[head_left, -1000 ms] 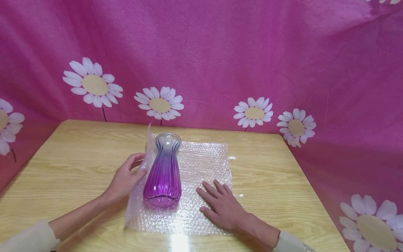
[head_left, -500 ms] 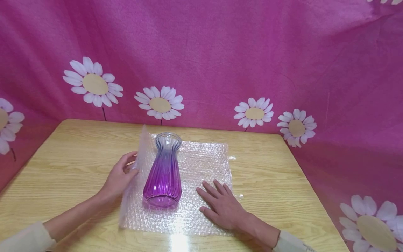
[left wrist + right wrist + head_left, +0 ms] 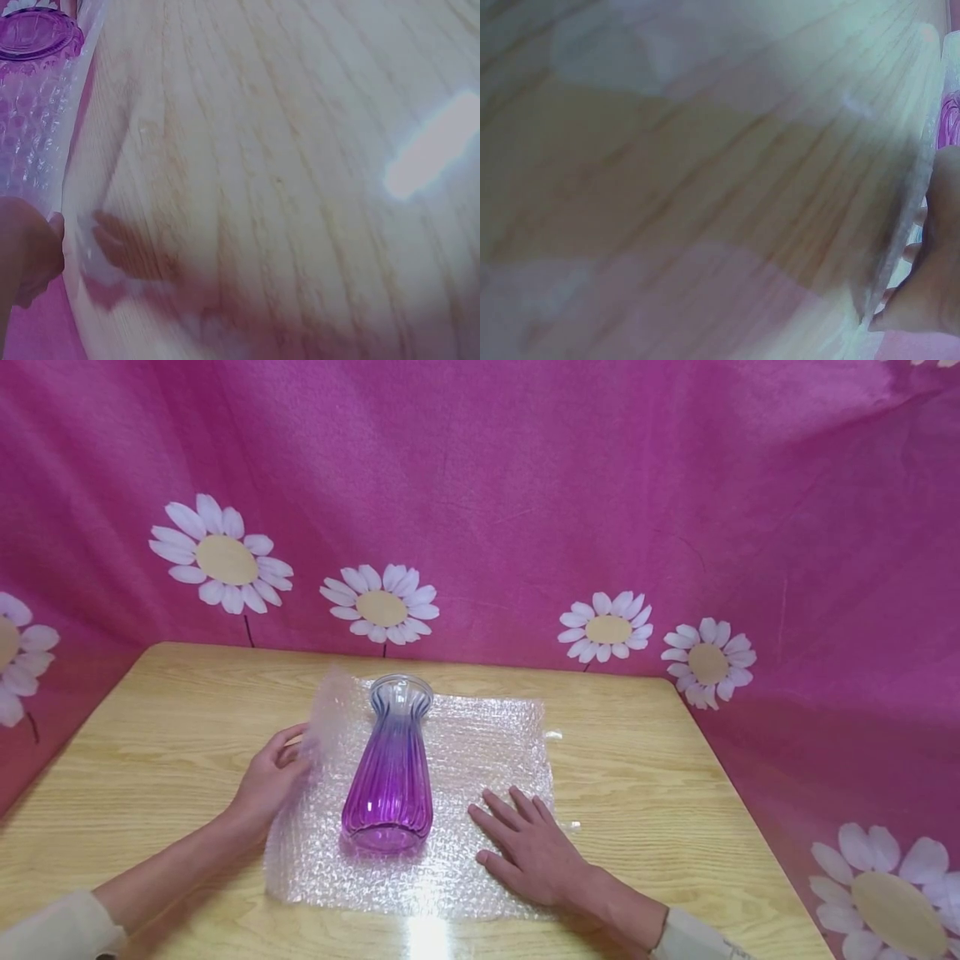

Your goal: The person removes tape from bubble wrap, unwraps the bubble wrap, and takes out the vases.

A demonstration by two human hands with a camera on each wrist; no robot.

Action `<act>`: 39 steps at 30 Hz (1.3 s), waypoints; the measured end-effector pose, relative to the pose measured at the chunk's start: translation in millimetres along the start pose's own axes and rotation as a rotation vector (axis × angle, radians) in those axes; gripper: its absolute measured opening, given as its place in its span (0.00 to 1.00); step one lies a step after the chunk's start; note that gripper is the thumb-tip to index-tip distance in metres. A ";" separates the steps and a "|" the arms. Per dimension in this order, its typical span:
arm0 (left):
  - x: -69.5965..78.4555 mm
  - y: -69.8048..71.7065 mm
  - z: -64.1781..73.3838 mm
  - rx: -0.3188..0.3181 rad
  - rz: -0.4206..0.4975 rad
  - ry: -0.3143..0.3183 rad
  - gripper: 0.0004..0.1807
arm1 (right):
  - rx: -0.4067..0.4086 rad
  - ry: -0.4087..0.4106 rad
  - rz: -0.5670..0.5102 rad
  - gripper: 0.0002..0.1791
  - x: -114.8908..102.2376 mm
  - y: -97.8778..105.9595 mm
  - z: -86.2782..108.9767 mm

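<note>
A fluted glass vase, purple fading to clear at its flared mouth, lies on a sheet of bubble wrap. Its base points toward me; the left wrist view shows that base at the top left corner. My left hand pinches the sheet's left edge between thumb and fingers, and that edge is raised off the table. Right of the vase, my right hand rests flat on the bubble wrap with fingers spread. In the right wrist view, only part of the right hand shows at the right edge.
A light wood-grain table carries everything. Small clear scraps lie beside the sheet's right edge. Behind and around the table hangs a pink cloth printed with white daisies. Light glares off the near tabletop.
My left hand has moved left and lower, drawing the bubble wrap's raised left edge away from the vase and flattening it outward. The vase and my right hand have stayed put.
</note>
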State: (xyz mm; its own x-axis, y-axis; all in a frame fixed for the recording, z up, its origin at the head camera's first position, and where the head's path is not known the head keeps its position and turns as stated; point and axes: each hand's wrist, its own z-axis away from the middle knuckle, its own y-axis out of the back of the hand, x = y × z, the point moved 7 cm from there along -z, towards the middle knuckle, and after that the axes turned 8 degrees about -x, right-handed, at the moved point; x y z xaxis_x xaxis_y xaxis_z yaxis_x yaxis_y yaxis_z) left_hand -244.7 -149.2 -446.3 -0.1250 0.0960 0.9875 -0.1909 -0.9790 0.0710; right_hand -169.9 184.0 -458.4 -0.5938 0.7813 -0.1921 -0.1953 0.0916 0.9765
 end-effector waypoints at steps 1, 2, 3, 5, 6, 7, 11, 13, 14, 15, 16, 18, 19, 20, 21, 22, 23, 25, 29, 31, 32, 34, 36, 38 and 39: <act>-0.7 0.4 -0.3 0.000 0.002 0.008 0.31 | 0.000 0.000 0.000 0.33 0.1 0.1 -0.1; -1.2 0.9 -0.6 -0.003 0.004 0.012 0.31 | 0.000 0.000 -0.001 0.33 0.1 0.2 -0.3; -1.6 1.3 -0.9 -0.006 0.005 0.013 0.32 | 0.000 -0.001 -0.003 0.33 0.3 0.1 -0.4; -1.8 1.4 -1.0 -0.013 0.000 0.015 0.33 | 0.001 -0.001 -0.004 0.33 0.5 -0.4 -0.4; -1.8 1.3 -1.1 -0.016 -0.005 0.013 0.33 | 0.001 -0.001 -0.005 0.33 0.6 -0.6 -0.3; -1.4 1.2 -1.1 -0.017 -0.018 0.011 0.34 | 0.001 -0.002 -0.005 0.33 0.7 -0.9 -0.2; 1.4 0.9 -1.2 -0.016 -0.085 -0.011 0.37 | -0.001 -0.003 -0.006 0.33 0.6 -0.8 -0.1; 3.0 0.7 -1.2 -0.013 -0.116 -0.025 0.38 | -0.001 -0.002 -0.005 0.33 0.3 -0.4 -0.2; 3.6 0.8 -1.2 -0.011 -0.128 -0.033 0.38 | 0.000 -0.002 -0.005 0.33 0.2 -0.3 -0.1; 4.0 0.8 -1.2 -0.011 -0.138 -0.041 0.38 | 0.002 0.000 -0.004 0.33 0.2 -0.2 0.0; 4.3 0.8 -1.2 -0.012 -0.144 -0.050 0.38 | 0.003 0.001 -0.003 0.33 0.2 -0.3 0.1; 5.1 0.9 -0.9 -0.017 -0.156 -0.070 0.38 | 0.004 0.001 -0.002 0.33 0.3 -0.5 0.3; 5.3 1.1 -0.9 -0.020 -0.160 -0.078 0.38 | 0.005 0.002 -0.002 0.33 0.4 -0.7 0.4; 5.8 1.3 -0.8 -0.023 -0.171 -0.090 0.38 | 0.004 0.001 -0.002 0.33 0.5 -0.9 0.5; 6.3 1.4 -0.6 -0.027 -0.179 -0.100 0.39 | 0.004 0.001 -0.001 0.33 0.6 -1.0 0.4; 7.1 1.6 -0.3 -0.029 -0.194 -0.108 0.39 | 0.003 0.001 0.000 0.33 0.6 -1.0 0.3; 7.7 1.9 -0.1 -0.028 -0.215 -0.115 0.39 | 0.003 0.001 0.003 0.33 0.6 -1.1 0.3; 8.7 2.4 0.2 -0.024 -0.247 -0.124 0.40 | 0.004 0.001 0.008 0.33 0.7 -1.4 0.2; 10.2 3.7 0.6 0.004 -0.333 -0.142 0.40 | 0.006 0.004 0.012 0.33 0.8 -1.6 0.4; 11.8 4.7 1.1 0.028 -0.389 -0.168 0.40 | 0.005 0.004 0.008 0.33 0.9 -1.4 0.5; 12.7 5.3 1.3 0.042 -0.420 -0.183 0.40 | 0.004 0.004 0.004 0.33 0.9 -1.2 0.4; 14.6 6.2 2.0 0.069 -0.480 -0.214 0.40 | 0.002 0.004 0.000 0.33 1.0 -0.9 0.2; 16.3 6.5 2.7 0.088 -0.508 -0.244 0.39 | 0.001 0.006 -0.004 0.33 1.2 -0.7 0.4; 17.5 6.6 2.9 0.100 -0.523 -0.267 0.39 | 0.003 0.009 -0.006 0.33 1.3 -0.5 0.4; 18.1 6.4 2.9 0.104 -0.531 -0.279 0.38 | 0.003 0.010 -0.007 0.33 1.2 -0.5 0.4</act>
State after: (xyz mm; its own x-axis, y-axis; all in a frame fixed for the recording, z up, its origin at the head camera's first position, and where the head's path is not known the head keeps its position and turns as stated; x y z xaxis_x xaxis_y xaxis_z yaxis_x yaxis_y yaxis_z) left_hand -245.5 -154.2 -427.5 0.2233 0.5391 0.8121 -0.0591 -0.8241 0.5634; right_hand -170.3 185.2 -459.1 -0.6005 0.7742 -0.2000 -0.1969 0.0993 0.9754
